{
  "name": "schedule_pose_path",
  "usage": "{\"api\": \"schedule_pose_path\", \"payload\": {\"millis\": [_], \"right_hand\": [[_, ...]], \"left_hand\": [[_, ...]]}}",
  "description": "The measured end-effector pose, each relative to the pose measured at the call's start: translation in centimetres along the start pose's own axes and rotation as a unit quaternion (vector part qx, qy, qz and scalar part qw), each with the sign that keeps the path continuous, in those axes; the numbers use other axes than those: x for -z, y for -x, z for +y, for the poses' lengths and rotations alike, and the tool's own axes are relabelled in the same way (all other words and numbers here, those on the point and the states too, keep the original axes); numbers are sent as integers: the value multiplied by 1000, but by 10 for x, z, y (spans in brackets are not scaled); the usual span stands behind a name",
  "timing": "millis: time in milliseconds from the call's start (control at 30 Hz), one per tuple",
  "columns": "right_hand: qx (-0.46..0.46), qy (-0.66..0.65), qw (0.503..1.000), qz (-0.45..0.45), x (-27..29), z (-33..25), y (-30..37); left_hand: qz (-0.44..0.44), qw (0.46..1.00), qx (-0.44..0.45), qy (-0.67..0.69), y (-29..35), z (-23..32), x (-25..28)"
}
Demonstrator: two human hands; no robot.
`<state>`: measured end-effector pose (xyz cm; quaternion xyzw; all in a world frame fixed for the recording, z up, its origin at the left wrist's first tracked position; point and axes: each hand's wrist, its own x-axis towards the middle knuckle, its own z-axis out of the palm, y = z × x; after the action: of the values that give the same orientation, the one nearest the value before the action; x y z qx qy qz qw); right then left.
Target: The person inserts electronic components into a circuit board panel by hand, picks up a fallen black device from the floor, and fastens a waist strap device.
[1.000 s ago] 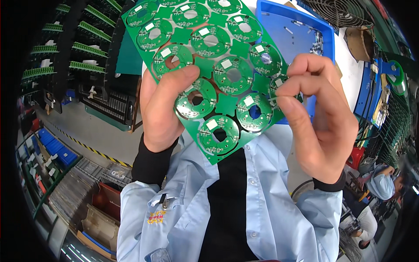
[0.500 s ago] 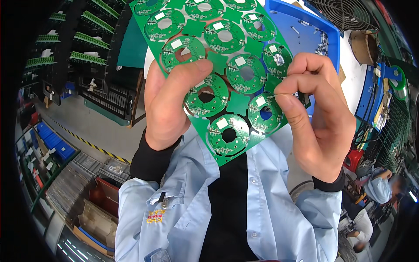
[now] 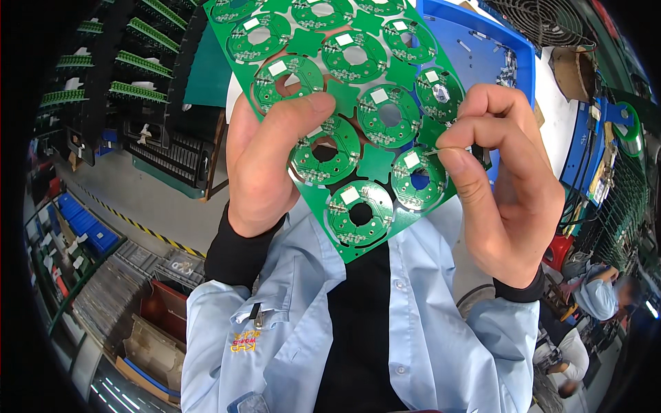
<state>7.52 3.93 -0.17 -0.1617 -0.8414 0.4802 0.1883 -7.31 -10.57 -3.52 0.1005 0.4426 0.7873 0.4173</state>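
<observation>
A green circuit board panel (image 3: 375,165) with several ring-shaped boards is held up tilted before my chest. My left hand (image 3: 265,162) grips its left edge, thumb pressed on the top face, the other fingers hidden behind. At the right edge, my right hand (image 3: 506,179) pinches a thin metal pin (image 3: 432,151) between thumb and forefinger. The pin's tip lies over the ring board at the lower right, close to its white square part (image 3: 412,160). Whether the tip touches the board I cannot tell.
Behind the panel stands a blue tray (image 3: 482,51) with small loose parts. A rack of green boards (image 3: 141,62) is at the far left, a round fan grille (image 3: 540,20) at the far right. Co-workers (image 3: 595,292) sit at the lower right.
My right hand has shifted slightly to the right with the thin metal pin still pinched. My left hand and the panel have hardly moved.
</observation>
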Motion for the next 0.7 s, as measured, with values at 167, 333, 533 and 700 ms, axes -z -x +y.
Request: {"api": "schedule_pose_path", "payload": {"millis": [167,333,533,700], "right_hand": [[27,20,999,3,0,2,0],[28,26,999,3,-1,2,0],[52,80,995,-11,-1,0,1],[90,115,989,-8,1,0,1]], "left_hand": [[-4,1000,6,16,0,1,3],[-15,1000,2,21,0,-1,2],[-2,1000,5,13,0,1,-1],[5,1000,30,4,-2,5,4]]}}
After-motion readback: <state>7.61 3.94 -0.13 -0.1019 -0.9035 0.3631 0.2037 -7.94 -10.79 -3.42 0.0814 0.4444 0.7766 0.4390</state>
